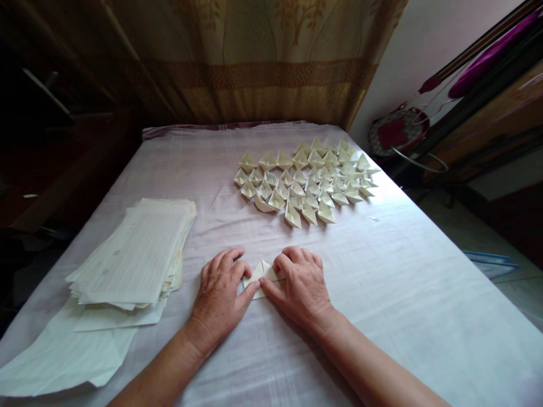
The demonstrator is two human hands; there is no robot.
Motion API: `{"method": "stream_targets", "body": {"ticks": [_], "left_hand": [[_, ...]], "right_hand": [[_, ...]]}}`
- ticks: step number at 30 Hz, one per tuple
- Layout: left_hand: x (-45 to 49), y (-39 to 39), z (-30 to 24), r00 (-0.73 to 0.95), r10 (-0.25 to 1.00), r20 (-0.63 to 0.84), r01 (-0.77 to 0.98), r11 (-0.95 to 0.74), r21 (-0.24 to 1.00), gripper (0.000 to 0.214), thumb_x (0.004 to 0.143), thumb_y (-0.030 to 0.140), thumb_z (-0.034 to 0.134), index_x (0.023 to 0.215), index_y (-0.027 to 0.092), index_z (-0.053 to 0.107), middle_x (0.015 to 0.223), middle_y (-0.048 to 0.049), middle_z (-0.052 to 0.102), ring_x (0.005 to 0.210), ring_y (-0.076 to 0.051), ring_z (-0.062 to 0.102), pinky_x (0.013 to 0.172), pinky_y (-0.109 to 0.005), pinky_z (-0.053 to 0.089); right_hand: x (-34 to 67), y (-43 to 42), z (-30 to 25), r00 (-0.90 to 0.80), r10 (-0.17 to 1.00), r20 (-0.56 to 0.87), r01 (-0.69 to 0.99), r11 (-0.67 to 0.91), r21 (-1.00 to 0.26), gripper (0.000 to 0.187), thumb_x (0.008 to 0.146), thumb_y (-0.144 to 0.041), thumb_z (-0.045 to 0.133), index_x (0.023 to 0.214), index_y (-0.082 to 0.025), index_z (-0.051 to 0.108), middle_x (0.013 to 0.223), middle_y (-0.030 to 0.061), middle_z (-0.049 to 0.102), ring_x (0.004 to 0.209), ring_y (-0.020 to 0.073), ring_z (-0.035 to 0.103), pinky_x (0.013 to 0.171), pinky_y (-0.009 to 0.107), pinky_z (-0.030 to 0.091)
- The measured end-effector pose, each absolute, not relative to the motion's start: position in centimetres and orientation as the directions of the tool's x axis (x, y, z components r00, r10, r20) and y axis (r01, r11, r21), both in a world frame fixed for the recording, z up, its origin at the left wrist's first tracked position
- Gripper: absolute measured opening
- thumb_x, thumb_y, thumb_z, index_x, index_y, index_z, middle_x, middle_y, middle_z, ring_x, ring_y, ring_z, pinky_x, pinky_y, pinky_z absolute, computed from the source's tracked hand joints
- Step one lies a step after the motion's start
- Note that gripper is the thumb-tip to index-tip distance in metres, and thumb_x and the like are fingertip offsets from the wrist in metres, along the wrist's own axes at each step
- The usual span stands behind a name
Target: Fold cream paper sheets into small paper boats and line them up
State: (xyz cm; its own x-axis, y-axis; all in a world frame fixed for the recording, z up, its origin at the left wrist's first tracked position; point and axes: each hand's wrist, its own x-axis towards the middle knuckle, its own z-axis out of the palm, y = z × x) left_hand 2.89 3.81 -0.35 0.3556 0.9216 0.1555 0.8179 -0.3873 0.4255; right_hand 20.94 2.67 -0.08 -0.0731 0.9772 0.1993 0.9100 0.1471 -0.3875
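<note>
A small piece of folded paper point(262, 272) lies flat near the front middle of the table, its pointed top facing away from me. My left hand point(221, 291) is at its left side, thumb and curled fingers pressing on the paper. From the right, my right hand point(300, 282) pinches down on the same piece, its thumb near the left thumb at the centre. Both hands partly cover the paper's sides. Beyond them stand folded paper boats point(292, 216), several of them in close rows.
A stack of printed paper sheets point(136, 254) lies to the left, with a loose sheet point(63, 350) under its near end. Patterned curtains point(254, 73) hang behind the cloth-covered table point(382, 316). A bag point(396, 133) is beyond the right edge.
</note>
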Motion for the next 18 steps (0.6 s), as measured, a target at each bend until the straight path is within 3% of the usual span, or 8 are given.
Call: {"method": "stream_targets", "body": {"ticks": [2, 8, 18], "left_hand": [[3.1, 3.8, -0.3, 0.349, 0.925, 0.154, 0.823, -0.381, 0.421, 0.012, 0.086, 0.034, 0.064, 0.084, 0.023, 0.06, 0.127, -0.0084, 0.061, 0.122, -0.031, 0.05, 0.1, -0.049, 0.041], [3.0, 3.8, -0.4, 0.342, 0.931, 0.127, 0.83, -0.363, 0.424, 0.005, 0.084, 0.026, 0.064, 0.085, 0.023, 0.06, 0.13, -0.008, 0.06, 0.124, -0.031, 0.05, 0.102, -0.05, 0.04], [1.9, 4.0, -0.3, 0.328, 0.943, 0.055, 0.823, -0.314, 0.474, 0.007, 0.084, 0.022, 0.057, 0.086, 0.025, 0.064, 0.134, -0.0057, 0.059, 0.126, -0.029, 0.05, 0.104, -0.052, 0.039]], "right_hand": [[20.9, 2.6, -0.1, -0.073, 0.978, 0.196, 0.91, 0.145, -0.387, 0.025, 0.077, -0.042, 0.074, 0.076, -0.02, 0.061, 0.089, 0.0041, 0.061, 0.087, 0.0224, 0.052, 0.08, 0.037, 0.03], [23.0, 2.3, -0.9, -0.081, 0.972, 0.219, 0.847, 0.183, -0.5, 0.006, 0.083, -0.025, 0.068, 0.08, -0.023, 0.064, 0.095, 0.0022, 0.064, 0.092, 0.0205, 0.056, 0.083, 0.036, 0.031], [24.1, 2.3, -1.5, -0.045, 0.969, 0.242, 0.801, 0.18, -0.571, 0.006, 0.08, -0.021, 0.071, 0.077, -0.023, 0.067, 0.096, 0.0004, 0.065, 0.093, 0.0191, 0.058, 0.086, 0.036, 0.032]]}}
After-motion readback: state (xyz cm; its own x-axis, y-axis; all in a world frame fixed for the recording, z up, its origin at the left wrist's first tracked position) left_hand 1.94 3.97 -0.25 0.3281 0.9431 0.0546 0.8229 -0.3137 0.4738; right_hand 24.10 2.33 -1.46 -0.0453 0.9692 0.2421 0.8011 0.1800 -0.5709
